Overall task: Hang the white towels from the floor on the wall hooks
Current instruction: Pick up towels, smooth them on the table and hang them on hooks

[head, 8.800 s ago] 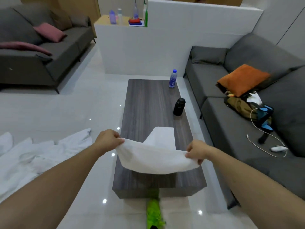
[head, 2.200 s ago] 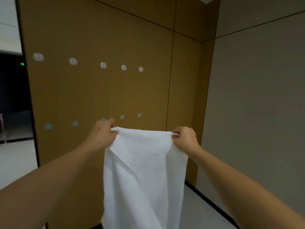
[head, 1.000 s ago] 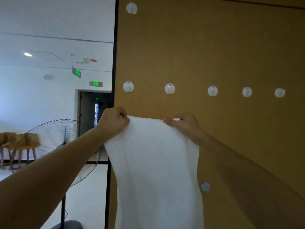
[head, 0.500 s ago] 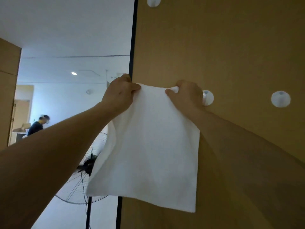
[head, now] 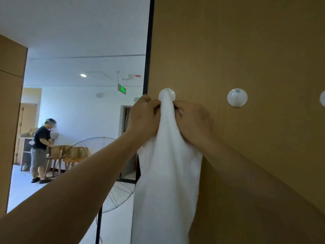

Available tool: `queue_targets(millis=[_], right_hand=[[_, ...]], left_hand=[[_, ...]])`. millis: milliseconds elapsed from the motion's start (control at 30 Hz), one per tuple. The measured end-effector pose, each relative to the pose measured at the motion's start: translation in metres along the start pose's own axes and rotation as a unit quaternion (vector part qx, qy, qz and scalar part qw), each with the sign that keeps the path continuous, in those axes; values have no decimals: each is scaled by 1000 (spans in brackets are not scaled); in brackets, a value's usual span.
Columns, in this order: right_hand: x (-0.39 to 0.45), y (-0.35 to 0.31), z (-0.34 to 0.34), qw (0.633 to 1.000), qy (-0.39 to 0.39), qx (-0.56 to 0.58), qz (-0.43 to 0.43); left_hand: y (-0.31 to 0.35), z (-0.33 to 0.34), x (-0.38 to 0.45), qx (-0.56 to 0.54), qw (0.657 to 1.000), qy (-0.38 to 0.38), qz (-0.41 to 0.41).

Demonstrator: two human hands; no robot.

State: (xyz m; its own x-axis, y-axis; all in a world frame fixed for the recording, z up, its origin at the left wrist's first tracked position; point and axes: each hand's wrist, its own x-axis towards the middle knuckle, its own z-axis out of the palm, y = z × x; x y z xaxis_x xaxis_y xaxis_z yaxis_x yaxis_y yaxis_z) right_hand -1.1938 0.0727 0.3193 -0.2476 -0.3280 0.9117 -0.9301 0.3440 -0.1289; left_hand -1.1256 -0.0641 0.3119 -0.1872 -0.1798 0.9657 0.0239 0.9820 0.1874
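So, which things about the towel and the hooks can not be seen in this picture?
Head view only:
- Whether the towel is caught on the hook: the cloth covers it.
- Fingertips of the left hand and right hand: hidden in folds.
- Towel's bottom: cut off by the lower edge.
- Third hook: cut by the right edge.

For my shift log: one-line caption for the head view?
Left hand and right hand pinch a white cloth towel draped over a round white wall hook on the brown panel.

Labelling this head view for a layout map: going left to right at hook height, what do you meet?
Left hand → white towel bunched over the first hook → right hand → bare second hook.
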Motion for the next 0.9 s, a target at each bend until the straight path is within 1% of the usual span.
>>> queue_targets(millis=[67,133,167,200,267,300,333,367,433,500,600,633,700,767,800,900], right_hand=[[-2,-5,-1,999,-21,26,23],[-5,-10,-2,998,-38,33,35],[-8,-11,-2,998,-41,13,36],[-12,-11,0,998,-39,-36,34],[-24,-12,4,981,-32,-189,18],[-30,-14,5,973,-28,-229,11],[-35,-15,8,972,-26,-231,15],[-40,-19,11,978,-30,-205,22],[-52,-29,20,993,-40,-90,71],[-64,-39,30,989,-30,11,147],[-85,-56,39,966,-7,75,246],[-92,-60,42,959,-8,82,271],[-103,-67,45,943,-17,98,317],[-112,-72,42,920,-25,139,365],[-113,-74,39,910,-18,149,388],[-119,-79,28,881,27,148,449]], left_hand=[[-1,0,-2,-27,1000,12,-6],[-6,1,-3,33,998,29,36],[-9,1,-4,67,995,34,61],[-12,0,-6,83,993,35,77],[-17,0,-13,93,991,27,97],[-19,0,-19,103,989,17,105],[-22,-2,-26,101,989,-1,104],[-24,-3,-35,88,991,-26,94],[-31,-7,-52,-42,995,-79,41],[-34,-12,-68,-188,977,-100,-5],[-40,-16,-90,-307,945,-113,-33],[-43,-16,-97,-328,937,-116,-36],[-53,-8,-106,-335,934,-122,-23],[-59,-1,-111,-323,934,-154,-15],[-59,-6,-112,-330,927,-176,-30],[-53,-31,-116,-396,884,-230,-100]])
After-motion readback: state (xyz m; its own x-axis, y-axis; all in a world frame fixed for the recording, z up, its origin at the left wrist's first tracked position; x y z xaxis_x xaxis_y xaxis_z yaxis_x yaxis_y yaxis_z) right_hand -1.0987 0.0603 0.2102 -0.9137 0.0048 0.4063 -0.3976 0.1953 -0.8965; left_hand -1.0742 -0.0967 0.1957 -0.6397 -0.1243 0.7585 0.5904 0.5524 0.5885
